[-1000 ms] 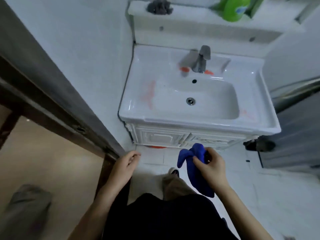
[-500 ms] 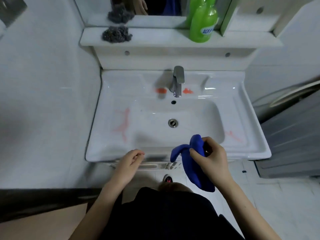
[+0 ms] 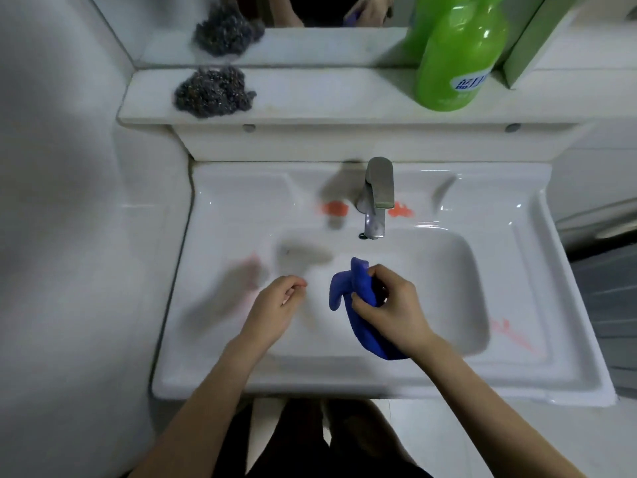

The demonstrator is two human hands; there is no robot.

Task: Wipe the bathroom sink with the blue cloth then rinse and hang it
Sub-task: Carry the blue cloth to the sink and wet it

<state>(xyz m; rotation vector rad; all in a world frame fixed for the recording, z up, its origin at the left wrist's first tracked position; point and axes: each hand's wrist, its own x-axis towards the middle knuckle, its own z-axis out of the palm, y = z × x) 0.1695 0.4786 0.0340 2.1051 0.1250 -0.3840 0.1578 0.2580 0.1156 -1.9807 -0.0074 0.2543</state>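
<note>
A person stands at a white ceramic bathroom sink [image 3: 213, 381], both bare forearms reaching over the basin. The right hand [image 3: 386, 312] is closed around a bunched blue cloth [image 3: 358, 288], thumb and fingers gripping its middle; one end pokes up above the fist and curls to the left, the other hangs down below the wrist, above the basin floor. The left hand [image 3: 275, 308] hovers just beside the cloth, empty, its fingers loosely curled with the tips near the thumb, touching nothing. Orange-red smears [image 3: 334, 208] mark the sink deck on either side of the grey metal faucet [image 3: 377, 194], with fainter pinkish streaks on the left slope of the basin and a red scribble on the right rim. On the white shelf [image 3: 327, 101] behind the faucet sit a steel-wool scourer [image 3: 212, 93] at the left and a green plastic bottle [image 3: 455, 60] with a blue-lettered label at the right, both doubled in the mirror [image 3: 310, 15] above.
</note>
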